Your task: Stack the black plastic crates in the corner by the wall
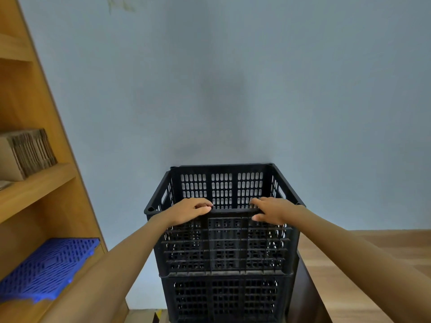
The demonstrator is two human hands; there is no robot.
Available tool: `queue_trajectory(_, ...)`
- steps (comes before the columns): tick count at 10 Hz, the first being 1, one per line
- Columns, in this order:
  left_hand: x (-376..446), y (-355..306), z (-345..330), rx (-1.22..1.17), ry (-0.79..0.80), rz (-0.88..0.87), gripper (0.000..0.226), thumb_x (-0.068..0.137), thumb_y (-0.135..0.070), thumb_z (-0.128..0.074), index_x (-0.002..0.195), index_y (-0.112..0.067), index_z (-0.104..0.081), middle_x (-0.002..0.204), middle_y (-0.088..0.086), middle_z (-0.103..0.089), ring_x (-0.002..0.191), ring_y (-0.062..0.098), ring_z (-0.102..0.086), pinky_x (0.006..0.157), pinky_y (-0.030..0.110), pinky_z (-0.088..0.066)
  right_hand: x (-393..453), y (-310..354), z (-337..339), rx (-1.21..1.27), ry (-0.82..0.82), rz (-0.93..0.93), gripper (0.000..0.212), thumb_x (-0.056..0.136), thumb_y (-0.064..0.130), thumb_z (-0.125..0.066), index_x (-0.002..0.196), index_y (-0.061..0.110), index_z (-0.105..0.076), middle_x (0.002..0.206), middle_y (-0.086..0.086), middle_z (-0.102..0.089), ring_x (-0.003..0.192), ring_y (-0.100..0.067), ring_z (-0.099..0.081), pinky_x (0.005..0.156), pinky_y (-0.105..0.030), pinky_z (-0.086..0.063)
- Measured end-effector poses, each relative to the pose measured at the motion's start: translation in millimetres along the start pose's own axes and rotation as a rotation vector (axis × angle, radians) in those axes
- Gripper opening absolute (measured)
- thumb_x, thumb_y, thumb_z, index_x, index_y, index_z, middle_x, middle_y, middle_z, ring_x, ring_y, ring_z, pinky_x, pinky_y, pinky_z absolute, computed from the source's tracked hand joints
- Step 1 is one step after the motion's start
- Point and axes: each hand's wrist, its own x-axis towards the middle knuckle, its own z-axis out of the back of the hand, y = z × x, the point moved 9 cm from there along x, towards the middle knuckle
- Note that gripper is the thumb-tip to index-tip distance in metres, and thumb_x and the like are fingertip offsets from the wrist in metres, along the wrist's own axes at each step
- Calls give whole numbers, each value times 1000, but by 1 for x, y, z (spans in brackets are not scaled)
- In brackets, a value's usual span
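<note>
At lower centre, against the wall, the stiff, light-looking top crate (pixel 225 241) sits on a lower crate (pixel 225 299), left hand (pixel 190 210) and right hand (pixel 271 210) each closing a grip over its near rim, the best hold.

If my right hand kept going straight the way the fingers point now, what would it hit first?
The right hand rests on the near rim of the top crate, fingers pointing left along that rim. Going straight on, it would most likely meet the left hand on the same rim; the rim between them looks free.
</note>
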Motion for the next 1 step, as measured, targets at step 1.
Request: queue_trajectory(1, 4, -19, 31, -29, -133, -70, 30, 100, -39, -48, 127, -31, -59, 127, -7, -63, 116, 9, -57, 105, 38, -45, -2, 6, 50, 125, -223, 45, 44, 96, 45, -47, 136, 26, -45, 132, -1, -58, 115, -20, -58, 91, -40, -50)
